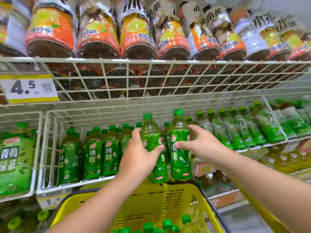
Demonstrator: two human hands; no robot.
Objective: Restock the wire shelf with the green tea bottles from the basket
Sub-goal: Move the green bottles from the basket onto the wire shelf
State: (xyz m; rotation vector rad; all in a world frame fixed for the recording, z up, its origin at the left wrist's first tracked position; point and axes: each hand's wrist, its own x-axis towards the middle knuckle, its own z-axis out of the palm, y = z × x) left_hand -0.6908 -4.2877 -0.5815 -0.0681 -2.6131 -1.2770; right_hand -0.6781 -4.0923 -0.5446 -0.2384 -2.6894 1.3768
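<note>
My left hand [140, 154] & right hand [201, 145] each grip a green tea bottle [152, 142] / [180, 148] upright at the wire shelf [94, 179] front, above the basket [151, 202] — crowded row w/ little room, could topple neighbours.

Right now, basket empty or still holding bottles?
Still holding bottles: green caps show at the bottom of the yellow basket, below both hands.

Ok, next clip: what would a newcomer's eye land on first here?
Two green tea bottles held up at centre, one in the left hand, one in the right hand, in front of the wire shelf. Below them is the yellow basket; above, a row of orange-labelled bottles.
</note>
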